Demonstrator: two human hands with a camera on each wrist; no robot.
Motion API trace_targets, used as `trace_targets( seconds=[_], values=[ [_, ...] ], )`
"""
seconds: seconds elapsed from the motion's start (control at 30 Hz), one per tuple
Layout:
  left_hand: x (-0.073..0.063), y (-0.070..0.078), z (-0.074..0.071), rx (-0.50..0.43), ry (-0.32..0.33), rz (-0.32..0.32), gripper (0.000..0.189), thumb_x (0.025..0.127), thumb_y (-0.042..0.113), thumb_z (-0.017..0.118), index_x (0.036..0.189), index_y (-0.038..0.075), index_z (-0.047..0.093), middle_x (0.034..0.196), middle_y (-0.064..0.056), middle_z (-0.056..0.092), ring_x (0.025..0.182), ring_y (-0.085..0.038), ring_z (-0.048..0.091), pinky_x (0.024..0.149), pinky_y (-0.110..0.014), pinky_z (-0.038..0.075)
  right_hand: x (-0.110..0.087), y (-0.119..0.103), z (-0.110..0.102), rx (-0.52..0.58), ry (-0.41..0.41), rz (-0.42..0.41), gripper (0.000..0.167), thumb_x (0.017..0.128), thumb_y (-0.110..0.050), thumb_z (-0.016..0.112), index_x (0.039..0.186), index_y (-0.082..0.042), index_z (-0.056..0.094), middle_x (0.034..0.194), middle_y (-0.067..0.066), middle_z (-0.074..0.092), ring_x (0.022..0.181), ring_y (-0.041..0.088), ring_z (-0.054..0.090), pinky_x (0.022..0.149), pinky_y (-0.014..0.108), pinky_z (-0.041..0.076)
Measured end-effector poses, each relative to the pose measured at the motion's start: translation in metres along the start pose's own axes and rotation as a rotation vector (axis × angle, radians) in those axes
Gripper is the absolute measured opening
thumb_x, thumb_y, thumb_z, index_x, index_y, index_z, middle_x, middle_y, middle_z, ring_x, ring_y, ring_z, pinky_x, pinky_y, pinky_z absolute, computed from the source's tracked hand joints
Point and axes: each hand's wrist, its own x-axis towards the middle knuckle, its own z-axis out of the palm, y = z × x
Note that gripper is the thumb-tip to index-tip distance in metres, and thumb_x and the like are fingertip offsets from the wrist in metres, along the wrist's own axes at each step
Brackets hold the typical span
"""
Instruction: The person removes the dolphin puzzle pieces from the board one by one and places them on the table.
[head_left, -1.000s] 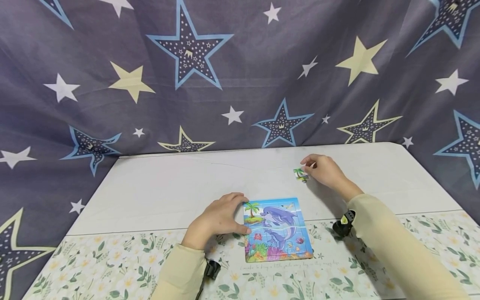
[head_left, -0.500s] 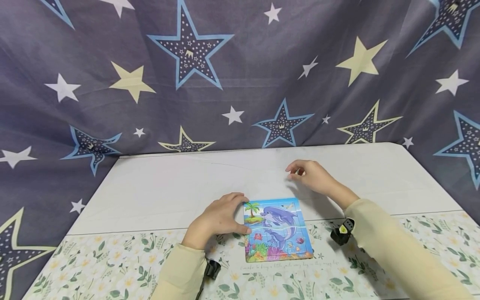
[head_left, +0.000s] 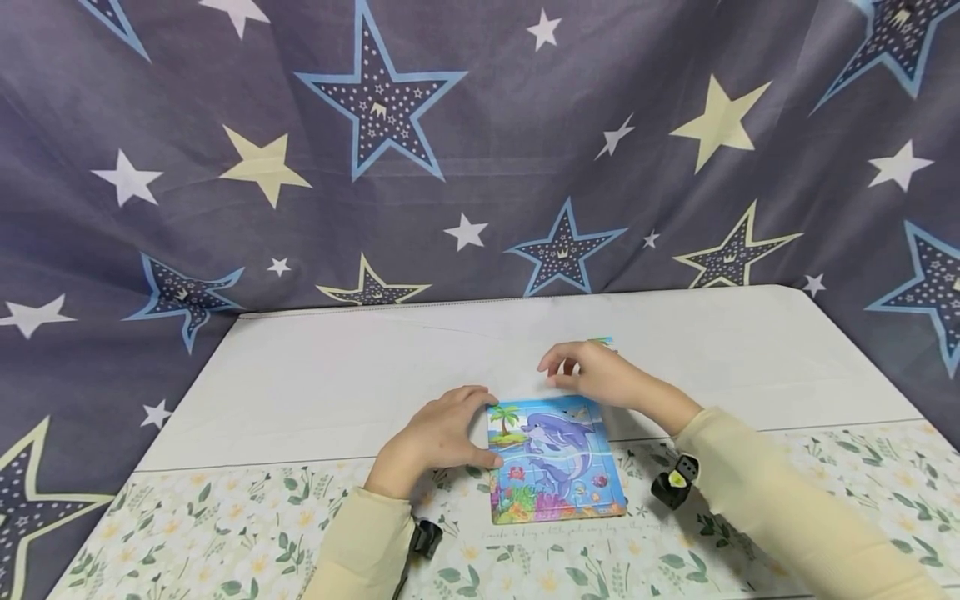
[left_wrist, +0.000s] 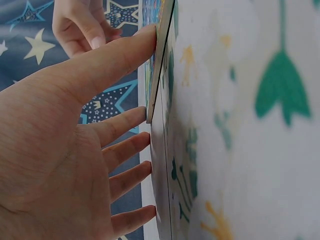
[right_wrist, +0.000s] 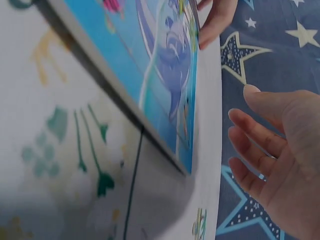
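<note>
A square dolphin jigsaw puzzle (head_left: 557, 450) with a palm tree in one corner lies flat in the head view. My left hand (head_left: 435, 429) rests at its left side, thumb and index finger touching the edge near the far left corner. In the left wrist view its other fingers (left_wrist: 131, 191) reach straight to the tabletop. Over the table just beyond the puzzle's far edge, my right hand (head_left: 596, 375) hovers with fingers loosely bent and nothing in them. Behind it a loose puzzle piece (head_left: 604, 341) lies partly hidden; the right wrist view shows this piece (right_wrist: 199, 223) too.
The table has a white far part (head_left: 337, 367) and a floral near part (head_left: 225, 525), with a dark seam between them. A dark curtain (head_left: 480, 150) printed with stars hangs behind. Each wrist wears a black strapped device (head_left: 675, 482).
My right hand has left the loose piece at the far right and come nearer and leftward, toward the puzzle's far edge. My left hand and the puzzle have stayed put.
</note>
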Motion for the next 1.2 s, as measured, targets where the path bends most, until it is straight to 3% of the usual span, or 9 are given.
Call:
trace_targets(
  seconds=[0.27, 0.5, 0.63, 1.2],
  values=[
    [0.0, 0.0, -0.001, 0.003, 0.0, 0.004, 0.078, 0.073, 0.042, 0.086, 0.139, 0.015, 0.053, 0.152, -0.006, 0.042, 0.14, -0.03, 0.036, 0.111, -0.055, 0.033, 0.0, -0.012, 0.01, 0.002, -0.072, -0.049, 0.016, 0.094, -0.007, 0.068, 0.11, -0.007, 0.069, 0.092, -0.002, 0.067, 0.074, 0.013, 0.057, 0.057, 0.026, 0.048],
    [0.0, -0.001, 0.001, -0.003, -0.001, 0.005, 0.078, 0.073, 0.042, 0.086, 0.139, 0.015, 0.053, 0.152, -0.006, 0.041, 0.141, -0.03, 0.035, 0.112, -0.055, 0.031, -0.001, -0.013, 0.018, -0.034, -0.131, -0.059, 0.016, 0.09, -0.01, 0.073, 0.106, -0.008, 0.071, 0.099, 0.001, 0.068, 0.086, 0.012, 0.06, 0.074, 0.028, 0.053],
    [0.0, -0.001, 0.001, -0.001, -0.004, 0.003, 0.078, 0.074, 0.042, 0.086, 0.139, 0.015, 0.053, 0.152, -0.006, 0.041, 0.141, -0.03, 0.035, 0.112, -0.056, 0.031, -0.002, -0.016, 0.021, -0.057, -0.157, -0.061, 0.018, 0.087, -0.011, 0.076, 0.105, -0.008, 0.071, 0.096, 0.0, 0.066, 0.085, 0.013, 0.059, 0.078, 0.031, 0.053],
    [0.001, -0.001, 0.0, 0.012, -0.013, 0.001, 0.078, 0.074, 0.043, 0.085, 0.14, 0.016, 0.052, 0.153, -0.006, 0.041, 0.142, -0.03, 0.034, 0.113, -0.056, 0.031, -0.003, -0.022, 0.027, -0.096, -0.263, -0.059, 0.032, 0.083, -0.015, 0.081, 0.112, -0.01, 0.07, 0.097, -0.001, 0.057, 0.076, 0.013, 0.049, 0.066, 0.026, 0.046]
  ],
)
